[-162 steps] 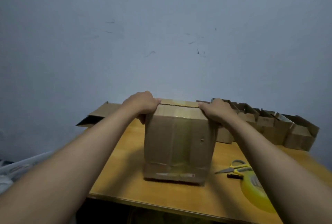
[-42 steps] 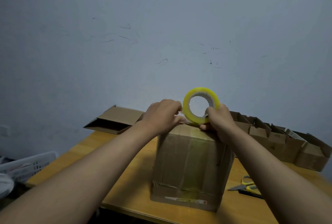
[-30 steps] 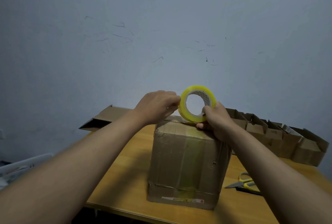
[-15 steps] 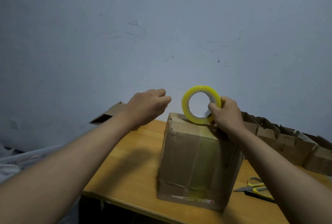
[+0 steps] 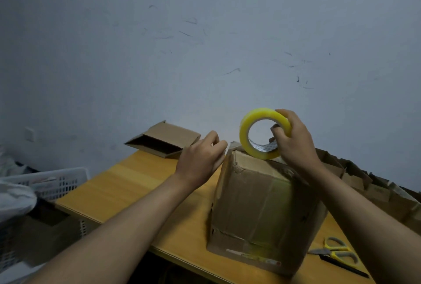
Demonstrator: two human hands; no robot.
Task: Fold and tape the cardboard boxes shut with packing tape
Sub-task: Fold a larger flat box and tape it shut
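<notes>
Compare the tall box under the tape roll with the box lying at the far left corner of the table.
The tall cardboard box stands upright near the front edge, top folded shut; the flat cardboard box lies low at the back with its near end open and dark inside. The tall one carries the tape roll, held by the right hand; nothing touches the flat one. Both are brown cardboard.

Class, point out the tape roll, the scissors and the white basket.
tape roll [image 5: 245, 121]: head view, upper left of its yellow band.
scissors [image 5: 337, 252]: head view, yellow handles.
white basket [image 5: 63, 181]: head view, perforated side wall.
</notes>
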